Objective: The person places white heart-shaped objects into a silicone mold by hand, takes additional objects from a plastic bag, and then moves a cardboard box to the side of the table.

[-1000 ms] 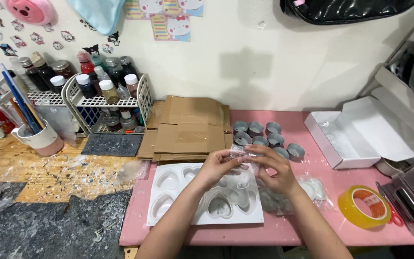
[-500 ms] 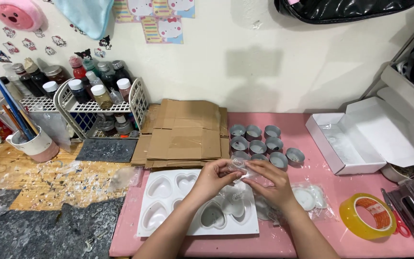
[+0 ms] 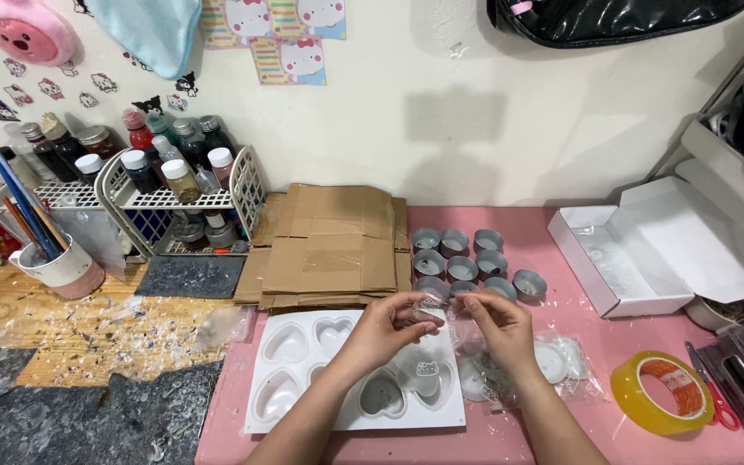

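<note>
- A small clear plastic bag is pinched between the left hand and the right hand; both grips are closed on it.
- The bag is held above the white heart-shaped mould, near the front edge of the pink counter.
- Small metal cups are clustered just behind the hands.
- Flattened cardboard is laid toward the back edge; a yellow tape roll is seen at the right.

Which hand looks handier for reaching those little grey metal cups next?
Probably the right hand. Both hands pinch a small clear plastic packet above the white heart mould, but the grey cups sit just beyond the right hand's fingers, while the left hand lies nearer the flattened cardboard.
</note>
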